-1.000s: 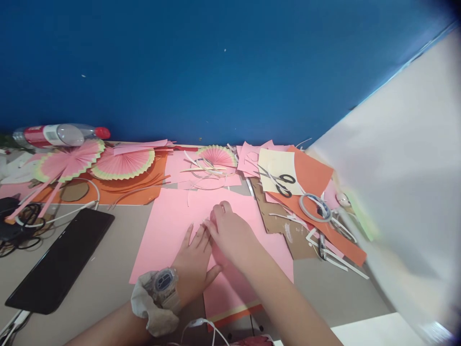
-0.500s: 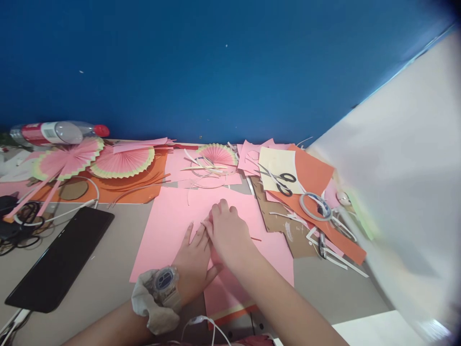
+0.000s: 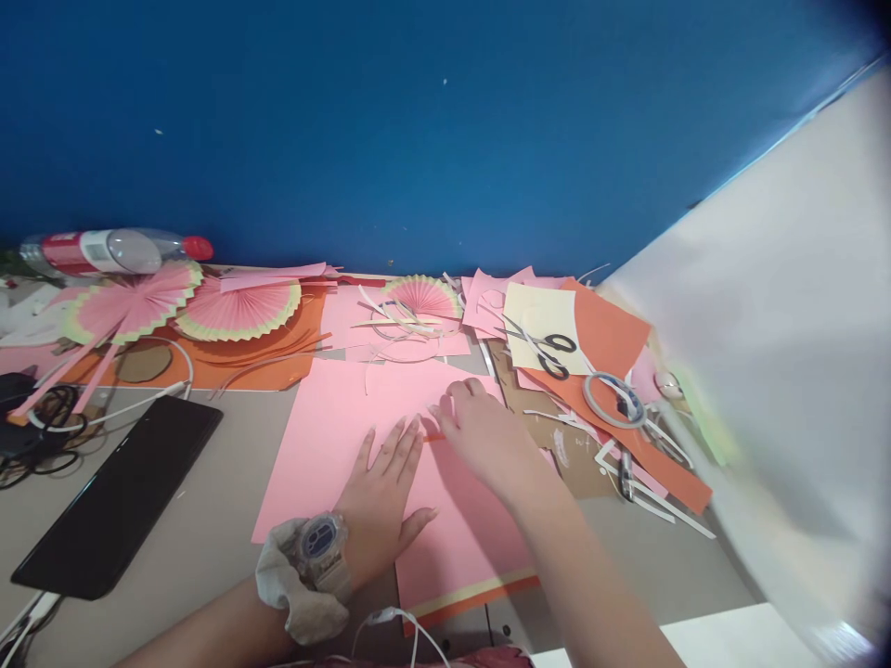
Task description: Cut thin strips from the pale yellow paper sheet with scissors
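My left hand [image 3: 380,496] lies flat with fingers spread, on the left part of a pink paper sheet [image 3: 306,436]. To its right, my right hand [image 3: 491,436] is closed, its fingers curled down at the far part of a second, layered pink sheet [image 3: 463,520]. Whatever the curled fingers hold, if anything, is hidden. A short orange edge [image 3: 432,437] shows beside the right fingertips. Cream and orange bands run along the near edge of the layered sheet.
Scissors [image 3: 553,353], a tape roll [image 3: 613,401] and paper scraps lie to the right, on cardboard [image 3: 581,473] and orange paper. Pleated pink paper fans [image 3: 237,311] and a plastic bottle [image 3: 125,252] lie at the back left. A black phone [image 3: 118,496] lies on the left.
My right hand has moved right, away from my left hand's fingertips, uncovering the short orange edge and more of the layered sheet. My left hand has stayed in place.
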`<state>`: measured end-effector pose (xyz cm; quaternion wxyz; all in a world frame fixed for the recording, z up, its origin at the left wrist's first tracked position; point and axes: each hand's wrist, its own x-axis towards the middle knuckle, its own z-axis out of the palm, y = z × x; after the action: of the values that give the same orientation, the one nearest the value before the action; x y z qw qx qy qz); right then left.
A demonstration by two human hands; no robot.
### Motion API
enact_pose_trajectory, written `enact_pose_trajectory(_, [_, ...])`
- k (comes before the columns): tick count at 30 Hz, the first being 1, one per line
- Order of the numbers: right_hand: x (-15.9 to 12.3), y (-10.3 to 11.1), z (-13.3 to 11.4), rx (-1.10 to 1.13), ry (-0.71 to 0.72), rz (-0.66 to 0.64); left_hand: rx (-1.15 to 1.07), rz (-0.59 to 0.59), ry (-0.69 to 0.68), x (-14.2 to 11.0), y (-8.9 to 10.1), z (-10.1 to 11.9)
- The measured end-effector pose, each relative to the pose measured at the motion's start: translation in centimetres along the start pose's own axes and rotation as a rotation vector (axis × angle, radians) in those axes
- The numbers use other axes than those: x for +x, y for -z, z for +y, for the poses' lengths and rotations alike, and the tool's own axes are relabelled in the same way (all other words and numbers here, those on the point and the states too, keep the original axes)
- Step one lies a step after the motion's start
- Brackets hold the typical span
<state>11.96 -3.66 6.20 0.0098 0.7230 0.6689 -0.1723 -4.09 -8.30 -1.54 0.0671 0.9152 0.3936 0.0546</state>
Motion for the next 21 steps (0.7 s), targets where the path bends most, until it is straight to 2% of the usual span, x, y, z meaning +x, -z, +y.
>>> enact_pose_trajectory(7, [-1.1, 0.2, 2.2, 0.165, -0.047, -0.034, -0.042, -0.02, -0.002, 0.0, 0.3, -0.1])
enact_pose_trajectory(11, [-1.7, -0.6, 3.1, 0.231, -0.004, -0.072, -0.026, -0.003, -0.01, 0.0, 0.3, -0.1])
enact_pose_trajectory(16, [-1.8, -1.9, 3.6, 0.281, 0.079, 0.028, 0.015, 0.02, 0.001, -0.1, 0.6, 0.1])
enact_pose_trajectory(21, [-1.9, -3.0, 2.9, 0.309, 0.121, 0.086, 0.056, -0.044, 0.082, -1.1, 1.6, 0.2])
